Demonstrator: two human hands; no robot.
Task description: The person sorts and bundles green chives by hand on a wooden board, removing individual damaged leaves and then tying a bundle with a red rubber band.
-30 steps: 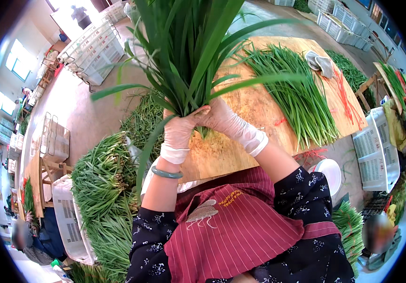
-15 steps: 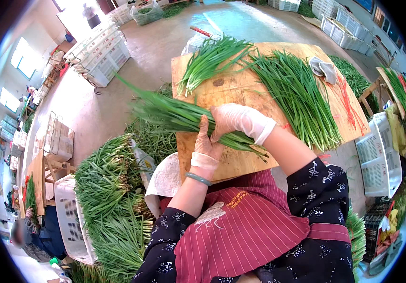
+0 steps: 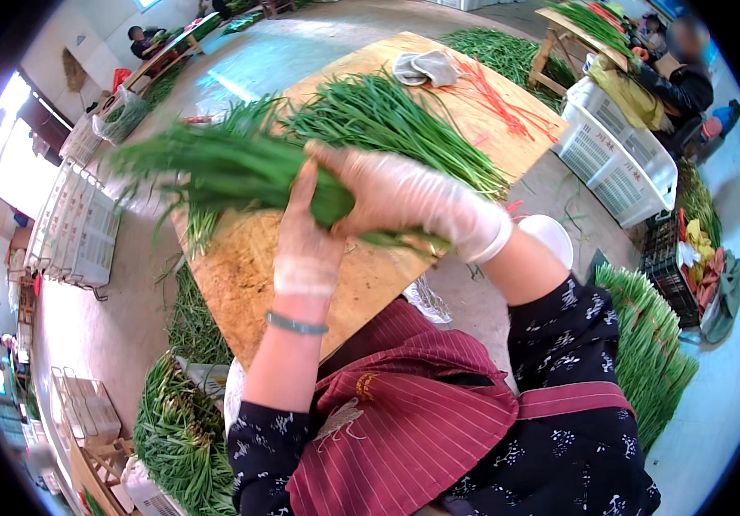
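Note:
Both gloved hands grip one bunch of garlic chives (image 3: 224,168) over the wooden tabletop (image 3: 254,288). My left hand (image 3: 305,245) wraps it from the near side, thumb up. Against its stem end my right hand (image 3: 413,198) is closed, slightly blurred. The leaves fan out to the left, smeared by motion; the cut ends poke out under the right hand. Behind them lies a large heap of chives (image 3: 396,120). A smaller pile (image 3: 202,228) is partly hidden under the held leaves. Toward the far edge rest a grey cloth glove (image 3: 426,67) and red ties (image 3: 499,99).
Chive heaps lie on the floor at lower left (image 3: 181,439), and upright bunches (image 3: 650,353) stand at right. A white crate (image 3: 615,155), a black crate (image 3: 667,267) and a white bucket (image 3: 551,239) are right of the table. Co-workers (image 3: 688,82) sit beyond.
My view has turned to the right, so the table appears rotated. Both hands still hold the chives, which have swung and now blur at the leaf end.

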